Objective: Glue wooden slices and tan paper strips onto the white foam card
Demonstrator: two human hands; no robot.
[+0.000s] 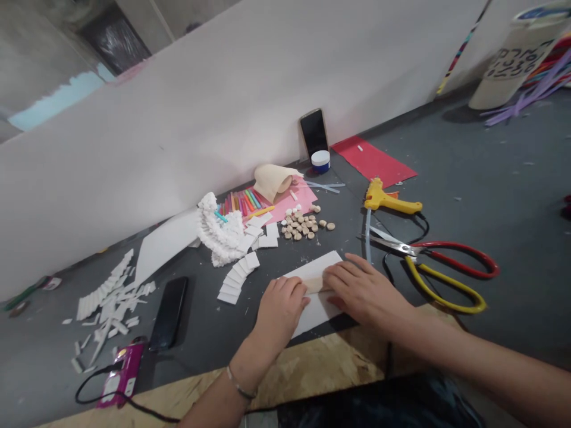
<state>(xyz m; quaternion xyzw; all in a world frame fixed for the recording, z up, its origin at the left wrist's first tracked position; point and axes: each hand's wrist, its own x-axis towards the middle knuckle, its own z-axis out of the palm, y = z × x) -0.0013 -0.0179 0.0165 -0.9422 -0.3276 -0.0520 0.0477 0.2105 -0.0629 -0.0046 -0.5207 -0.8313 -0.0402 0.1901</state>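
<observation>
My left hand (282,310) rests curled on a white card (312,297) that lies on the grey floor, its fingertips pressed on a thin beige strip (314,284) across the card. My right hand (362,288) lies flat over the other end of that strip, fingers stretched out and pressing it down. The card's near edge is partly hidden under both hands. A bracelet shows on my left wrist.
Large red-and-yellow scissors (439,270) and a yellow glue gun (389,201) lie right of the hands. Wooden discs (306,226), white foam pieces (236,276), coloured sticks (243,202), a black phone (168,312) and a purple device (122,374) lie left. A white wall panel stands behind.
</observation>
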